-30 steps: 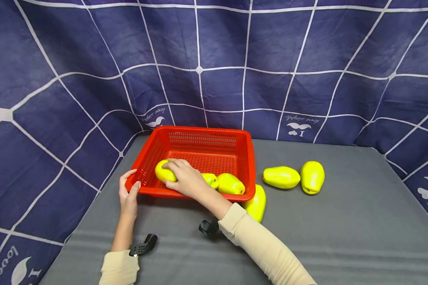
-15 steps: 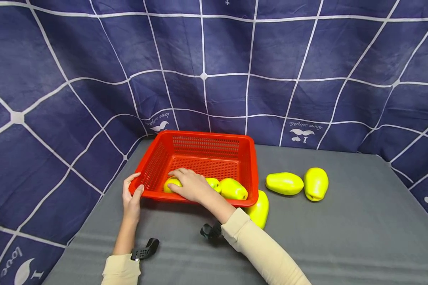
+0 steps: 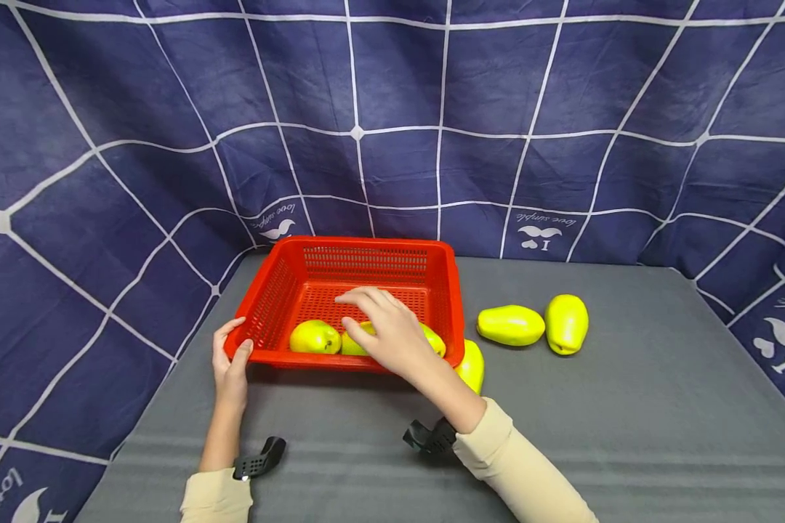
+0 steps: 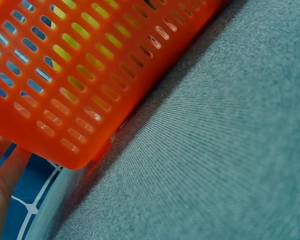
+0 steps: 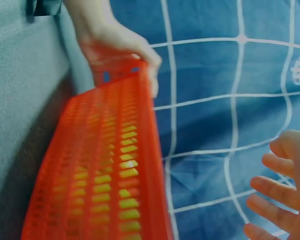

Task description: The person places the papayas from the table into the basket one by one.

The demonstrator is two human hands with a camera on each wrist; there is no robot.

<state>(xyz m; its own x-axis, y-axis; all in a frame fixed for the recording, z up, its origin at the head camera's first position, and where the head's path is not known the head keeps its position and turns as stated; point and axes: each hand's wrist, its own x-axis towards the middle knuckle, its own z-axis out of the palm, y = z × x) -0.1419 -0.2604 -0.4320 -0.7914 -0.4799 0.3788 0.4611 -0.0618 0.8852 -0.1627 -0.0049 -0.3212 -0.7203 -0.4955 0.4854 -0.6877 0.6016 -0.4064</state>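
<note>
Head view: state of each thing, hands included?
Red perforated plastic basket: upright, holding fruit
Yellow-green oval fruits inside: lying down, some partly hidden
Three yellow oval fruits outside: lying on grey cloth, one partly hidden
Left hand: gripping basket corner
Right hand: fingers apart, holding nothing

The blue gridded backdrop cloth (image 3: 392, 80) bears, upside down, "I", a heart (image 3: 529, 245) and what looks like "love simple".

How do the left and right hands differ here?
The left hand grips the near left corner of the red plastic basket; the right hand holds nothing above the yellow-green fruits. The left hand's thumb lies on the rim, while the right hand's fingers are spread. Both emerge from cream sleeves.
</note>
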